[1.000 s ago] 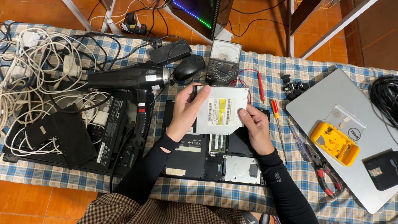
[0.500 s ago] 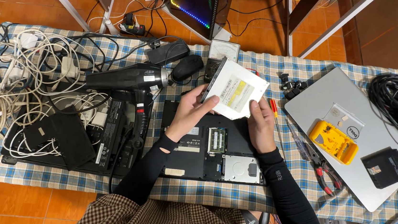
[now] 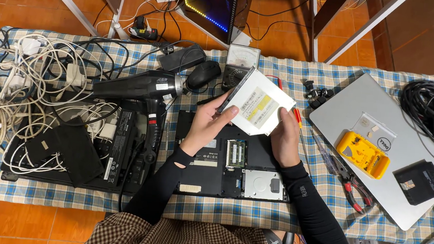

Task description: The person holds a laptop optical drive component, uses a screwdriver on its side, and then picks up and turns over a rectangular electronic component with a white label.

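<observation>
We grip the optical drive point(image 3: 258, 103) by its edges with both hands point(image 3: 211, 124) point(image 3: 282, 138); it seems light, rigid, fragile.

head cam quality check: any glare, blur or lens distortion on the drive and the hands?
Head view: even, soft light, only faint shadows under the hands. The optical drive is sharp and glare-free, its label too small to read. Left hand and right hand show no motion blur. Wide-angle bowing curves the table's edges. The LED strip up top is slightly overexposed.
</observation>
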